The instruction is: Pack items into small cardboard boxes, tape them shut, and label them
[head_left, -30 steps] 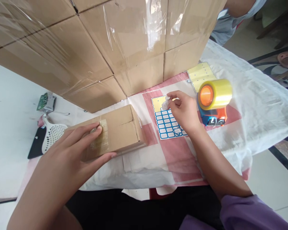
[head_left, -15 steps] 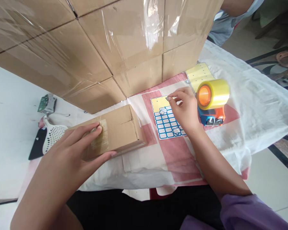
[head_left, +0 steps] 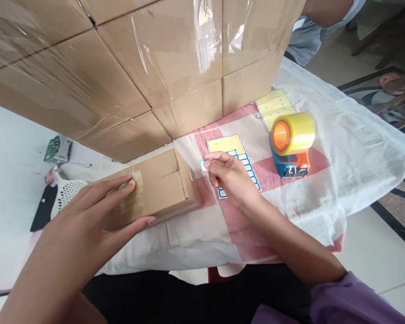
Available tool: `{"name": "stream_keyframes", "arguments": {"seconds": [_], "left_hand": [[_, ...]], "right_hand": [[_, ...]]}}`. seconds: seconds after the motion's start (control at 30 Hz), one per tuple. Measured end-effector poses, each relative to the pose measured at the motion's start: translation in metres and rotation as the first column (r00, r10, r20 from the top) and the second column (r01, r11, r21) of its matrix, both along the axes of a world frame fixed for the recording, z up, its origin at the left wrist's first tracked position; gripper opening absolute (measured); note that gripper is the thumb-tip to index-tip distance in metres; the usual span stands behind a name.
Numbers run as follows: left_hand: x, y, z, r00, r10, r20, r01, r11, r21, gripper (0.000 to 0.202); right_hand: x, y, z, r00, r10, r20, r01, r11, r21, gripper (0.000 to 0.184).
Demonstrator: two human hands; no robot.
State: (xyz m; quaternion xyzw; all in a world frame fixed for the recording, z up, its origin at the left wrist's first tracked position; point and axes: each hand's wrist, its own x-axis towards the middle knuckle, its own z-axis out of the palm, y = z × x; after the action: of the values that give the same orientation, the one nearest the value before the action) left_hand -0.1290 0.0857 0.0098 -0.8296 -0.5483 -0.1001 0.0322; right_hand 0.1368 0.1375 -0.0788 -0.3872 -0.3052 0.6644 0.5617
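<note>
A small closed cardboard box (head_left: 160, 177) with clear tape across its top lies before me on the cloth-covered table. My left hand (head_left: 101, 202) holds it, fingers over the taped top and thumb along the near side. Between the thumb and fingers of my right hand (head_left: 226, 173) is a small white sticker label (head_left: 204, 166) with a blue border, close to the right end of the box. Beneath that hand, partly covered by it, lies a sheet of blue-bordered labels (head_left: 251, 171) whose bared backing (head_left: 225, 143) is yellow.
Stacked, tape-wrapped cartons (head_left: 185, 67) rise behind the box. On the right stand a tape dispenser (head_left: 292, 164) with a yellow tape roll (head_left: 299, 132) and another yellow sheet (head_left: 275, 105). A perforated white scoop (head_left: 67, 191), a dark flat object (head_left: 43, 207) and a small green packet (head_left: 57, 149) lie left.
My right hand has moved left from the label sheet toward the box, carrying a peeled label. My left hand stays on the box. The view has shifted slightly.
</note>
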Motion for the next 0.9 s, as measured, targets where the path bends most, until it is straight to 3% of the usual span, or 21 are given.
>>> {"name": "stream_keyframes", "arguments": {"seconds": [0.2, 0.67, 0.9], "left_hand": [[-0.002, -0.001, 0.000, 0.998, 0.042, -0.036, -0.042, 0.999, 0.006, 0.060], [-0.001, 0.000, 0.000, 1.000, 0.016, -0.005, -0.016, 0.999, 0.039, 0.060], [0.000, 0.002, -0.003, 1.000, 0.001, -0.005, -0.001, 0.999, 0.049, 0.062]], "right_hand": [[-0.018, 0.000, -0.015, 0.998, 0.037, -0.041, -0.041, 0.995, -0.091, 0.025], [-0.011, 0.003, -0.015, 0.993, -0.084, 0.078, 0.082, 0.996, 0.032, 0.020], [-0.008, 0.006, -0.016, 0.992, -0.068, 0.104, 0.063, 0.997, 0.051, 0.031]]}}
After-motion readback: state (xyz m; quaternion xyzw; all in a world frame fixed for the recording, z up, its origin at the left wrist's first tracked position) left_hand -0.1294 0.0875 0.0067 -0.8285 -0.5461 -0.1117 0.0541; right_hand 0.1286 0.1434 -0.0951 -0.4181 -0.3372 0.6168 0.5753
